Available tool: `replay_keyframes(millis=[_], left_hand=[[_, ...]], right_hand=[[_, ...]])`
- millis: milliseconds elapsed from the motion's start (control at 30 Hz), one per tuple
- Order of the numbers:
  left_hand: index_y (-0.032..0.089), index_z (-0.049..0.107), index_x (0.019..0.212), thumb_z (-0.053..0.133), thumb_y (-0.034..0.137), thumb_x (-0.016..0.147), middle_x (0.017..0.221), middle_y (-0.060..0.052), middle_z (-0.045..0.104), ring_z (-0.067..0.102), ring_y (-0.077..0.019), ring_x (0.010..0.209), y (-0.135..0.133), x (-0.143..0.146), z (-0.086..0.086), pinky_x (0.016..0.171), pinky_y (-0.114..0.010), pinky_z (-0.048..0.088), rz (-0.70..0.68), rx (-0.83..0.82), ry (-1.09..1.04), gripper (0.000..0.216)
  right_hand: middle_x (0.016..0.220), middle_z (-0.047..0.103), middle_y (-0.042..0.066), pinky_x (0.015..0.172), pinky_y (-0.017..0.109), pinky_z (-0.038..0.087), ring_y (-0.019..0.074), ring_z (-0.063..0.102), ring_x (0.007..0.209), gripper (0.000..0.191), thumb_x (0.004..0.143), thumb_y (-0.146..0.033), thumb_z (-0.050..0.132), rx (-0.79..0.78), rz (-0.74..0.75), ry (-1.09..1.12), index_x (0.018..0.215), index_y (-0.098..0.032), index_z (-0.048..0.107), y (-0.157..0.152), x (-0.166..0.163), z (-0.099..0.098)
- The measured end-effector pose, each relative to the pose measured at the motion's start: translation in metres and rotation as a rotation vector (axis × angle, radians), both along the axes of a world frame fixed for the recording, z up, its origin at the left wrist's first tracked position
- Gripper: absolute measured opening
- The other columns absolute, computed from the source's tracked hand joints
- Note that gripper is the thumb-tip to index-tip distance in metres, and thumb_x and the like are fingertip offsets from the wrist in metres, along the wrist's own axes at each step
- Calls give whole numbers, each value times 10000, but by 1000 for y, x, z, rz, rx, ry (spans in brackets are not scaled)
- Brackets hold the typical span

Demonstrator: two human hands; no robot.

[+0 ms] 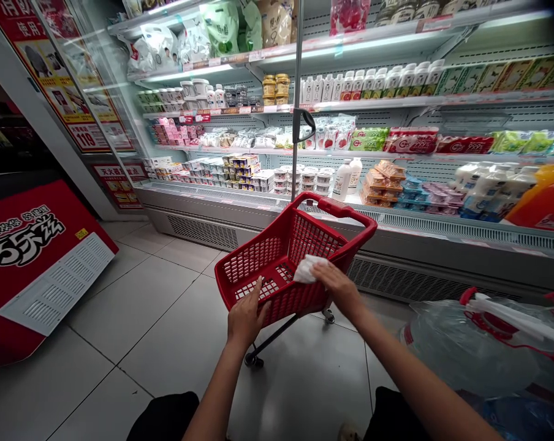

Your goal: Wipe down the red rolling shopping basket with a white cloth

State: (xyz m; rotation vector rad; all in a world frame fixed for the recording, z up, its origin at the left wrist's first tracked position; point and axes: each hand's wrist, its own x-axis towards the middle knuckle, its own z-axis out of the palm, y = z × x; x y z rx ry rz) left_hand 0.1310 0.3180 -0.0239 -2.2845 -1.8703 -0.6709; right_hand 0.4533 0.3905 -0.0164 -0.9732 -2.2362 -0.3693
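Note:
A red plastic shopping cart on dark legs with small wheels stands in front of me, its handle at the far right. My right hand grips a crumpled white tissue at the near side rim of the basket. On the same rim, nearer the front left corner, rests my left hand, fingers extended and thumb apart, holding nothing. Through the grid of the basket floor the pale tiles show.
Behind the cart runs a refrigerated display full of yogurts, bottles and cartons, with a door handle. A red freezer case stands left. Large wrapped water bottles are at right. Grey tiles cover the floor.

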Motion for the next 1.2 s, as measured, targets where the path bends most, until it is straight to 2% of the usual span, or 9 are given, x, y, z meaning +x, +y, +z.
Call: replay_keyframes(millis=[133, 267, 367, 500, 600, 767, 867, 1033, 1200], left_hand=[[280, 178, 1656, 433, 411, 1063, 1205, -59, 755, 729, -204, 1007, 0, -4, -2, 892, -304, 554, -6, 19, 1, 659], [290, 196, 1652, 435, 406, 1062, 1213, -50, 753, 729, -201, 1008, -1, -6, -3, 894, -305, 557, 2, 17, 4, 647], [291, 226, 1646, 447, 410, 1057, 1176, -48, 764, 733, -203, 989, -1, -5, -3, 890, -309, 562, 17, 13, 4, 640], [294, 242, 1643, 452, 402, 1051, 1180, -53, 766, 734, -211, 996, -1, -6, -3, 893, -317, 564, 25, 19, 3, 638], [306, 237, 1643, 471, 385, 1042, 1192, -51, 765, 734, -207, 1006, -1, -9, -2, 883, -309, 566, 23, 25, 12, 651], [311, 237, 1643, 471, 379, 1043, 1185, -42, 767, 735, -199, 998, -5, -6, 1, 873, -300, 563, 24, 29, 6, 647], [309, 248, 1640, 457, 376, 1050, 1173, -38, 769, 731, -201, 1010, -7, -1, 2, 876, -304, 557, 35, 41, -10, 629], [301, 282, 1631, 444, 398, 1054, 1083, -43, 779, 729, -200, 935, -8, 1, 2, 841, -304, 557, 47, 36, -4, 607], [310, 277, 1632, 450, 396, 1051, 1048, -42, 778, 723, -196, 906, -8, 0, -1, 817, -296, 551, 53, 32, 14, 612]], right_hand=[[1475, 617, 60, 1233, 467, 416, 214, 567, 1378, 547, 997, -47, 418, -1, 67, -70, 1499, -233, 533, -2, -1, -1], [1473, 617, 78, 1235, 503, 406, 235, 565, 1381, 557, 995, -35, 383, 43, -72, -36, 1495, -227, 538, 13, 43, 17], [1467, 620, 90, 1228, 537, 406, 257, 540, 1405, 570, 986, -29, 378, 59, -140, -5, 1500, -221, 533, 16, 53, 21], [1476, 613, 80, 1230, 506, 413, 248, 560, 1387, 549, 988, -46, 399, 25, -50, -50, 1486, -219, 551, 6, 34, 16], [1496, 597, 43, 1252, 474, 390, 215, 560, 1386, 569, 984, -37, 400, 1, 15, -84, 1493, -247, 542, 5, 42, 20], [1491, 600, 79, 1290, 439, 314, 209, 532, 1411, 567, 988, -18, 324, 30, -153, -37, 1458, -208, 579, 20, 80, 35], [1466, 620, 100, 1268, 474, 356, 231, 551, 1395, 550, 982, -19, 340, 41, -150, -12, 1442, -187, 591, 18, 69, 30], [1494, 600, 46, 1236, 475, 414, 211, 562, 1384, 567, 976, -29, 414, 13, 23, -96, 1482, -246, 549, 8, 49, 18], [1505, 589, 42, 1256, 492, 379, 195, 551, 1393, 647, 945, 10, 343, 51, -132, -8, 1507, -259, 519, 22, 89, 29]])
